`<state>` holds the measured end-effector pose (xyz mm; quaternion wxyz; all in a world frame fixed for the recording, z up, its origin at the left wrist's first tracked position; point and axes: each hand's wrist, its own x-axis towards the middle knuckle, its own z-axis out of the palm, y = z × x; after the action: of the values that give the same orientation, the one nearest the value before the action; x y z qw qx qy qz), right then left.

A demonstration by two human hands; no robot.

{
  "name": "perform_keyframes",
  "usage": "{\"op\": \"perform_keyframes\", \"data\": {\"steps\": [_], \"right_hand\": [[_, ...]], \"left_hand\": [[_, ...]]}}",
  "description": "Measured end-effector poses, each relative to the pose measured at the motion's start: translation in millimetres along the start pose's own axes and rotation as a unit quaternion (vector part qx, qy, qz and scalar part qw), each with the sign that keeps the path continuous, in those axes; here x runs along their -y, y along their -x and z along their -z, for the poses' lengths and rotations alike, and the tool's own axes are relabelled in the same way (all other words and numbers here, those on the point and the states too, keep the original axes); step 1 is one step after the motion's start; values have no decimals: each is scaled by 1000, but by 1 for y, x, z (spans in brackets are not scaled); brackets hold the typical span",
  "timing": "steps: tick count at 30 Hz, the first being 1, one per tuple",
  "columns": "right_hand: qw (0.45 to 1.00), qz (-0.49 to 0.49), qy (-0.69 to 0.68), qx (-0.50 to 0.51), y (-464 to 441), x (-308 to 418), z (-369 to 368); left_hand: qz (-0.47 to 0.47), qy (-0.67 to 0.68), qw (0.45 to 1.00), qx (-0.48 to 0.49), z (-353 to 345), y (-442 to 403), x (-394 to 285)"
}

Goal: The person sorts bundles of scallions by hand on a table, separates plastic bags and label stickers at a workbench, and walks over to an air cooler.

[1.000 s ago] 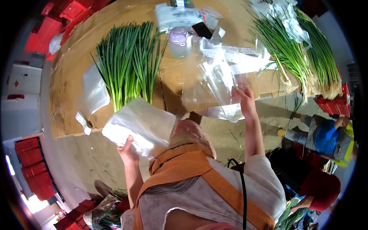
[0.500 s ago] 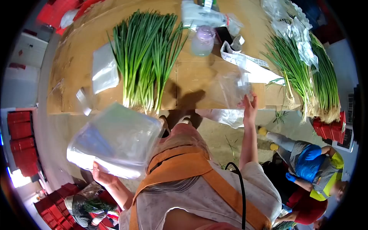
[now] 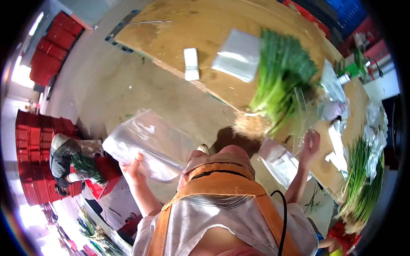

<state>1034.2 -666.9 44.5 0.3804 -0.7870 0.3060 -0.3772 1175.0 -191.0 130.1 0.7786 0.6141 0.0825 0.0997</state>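
My left hand point(image 3: 133, 170) grips a stack of clear plastic bags point(image 3: 149, 143) by its edge, held out over the floor left of my body. A single clear plastic bag point(image 3: 300, 115) hangs from my right hand point(image 3: 310, 145), whose fingers are pinched on it at the table's edge. Just beyond that bag lies a large bunch of green onions point(image 3: 282, 72), its pale roots point(image 3: 252, 124) at the near edge of the table. Another flat pile of clear bags point(image 3: 238, 53) rests left of the onions.
A white label strip point(image 3: 191, 64) lies on the cardboard-covered table point(image 3: 166, 47). Right of the onions are a lilac-lidded jar point(image 3: 333, 110), a paper strip point(image 3: 337, 149) and more green onions point(image 3: 356, 179). At left, a person point(image 3: 64, 164) bends beside red crates point(image 3: 32, 145).
My view has turned left, so the table and onions now appear further right and more floor shows. Both hands still hold their bags.
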Motion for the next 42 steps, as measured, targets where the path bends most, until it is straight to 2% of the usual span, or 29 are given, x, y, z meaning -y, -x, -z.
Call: {"op": "perform_keyframes", "data": {"steps": [2,4,6,9,12,14,16,17,20,21,24,27,29,32,34,35,39,42], "right_hand": [[982,128,125,58,2,49,-56],[967,218,97,84,2,78,-112],[963,210,47,161,3,126,-149],[938,274,25,211,14,155,-191],[917,201,64,339,23,162,-208],[912,151,33,379,22,167,-224],[902,76,39,424,22,180,-244],[904,131,68,402,21,187,-258],[880,185,73,432,13,220,-301],[879,219,49,420,9,229,-316],[868,274,24,414,-15,261,-350],[834,349,-22,427,-46,243,-382],[830,294,-90,466,-57,215,-406],[813,299,-81,493,-76,220,-419],[779,347,-19,522,-93,226,-422],[805,359,-106,460,-91,211,-428],[840,328,-104,419,-103,193,-428],[853,299,58,423,-129,209,-410]], "left_hand": [[4,-35,999,3,32,-19,-11],[24,-86,996,10,56,-35,-25],[46,-112,992,32,78,-54,-36],[68,-135,987,57,105,-83,-42],[84,-127,980,125,116,-116,-40],[83,-105,965,224,121,-140,-32],[120,-82,955,257,99,-163,-34],[138,-104,940,294,93,-176,-32],[47,-185,857,478,48,-219,-33],[-107,-145,798,575,35,-241,-22],[-119,-140,701,689,-15,-281,-36],[-137,-168,653,726,-55,-316,-44],[-166,-184,624,741,-79,-340,-47],[-147,-181,603,763,-111,-376,-51],[-137,-184,592,773,-126,-395,-48],[-140,-180,587,777,-133,-404,-46],[-173,-160,568,789,-169,-440,-40],[-209,-162,562,784,-197,-470,-34]]}}
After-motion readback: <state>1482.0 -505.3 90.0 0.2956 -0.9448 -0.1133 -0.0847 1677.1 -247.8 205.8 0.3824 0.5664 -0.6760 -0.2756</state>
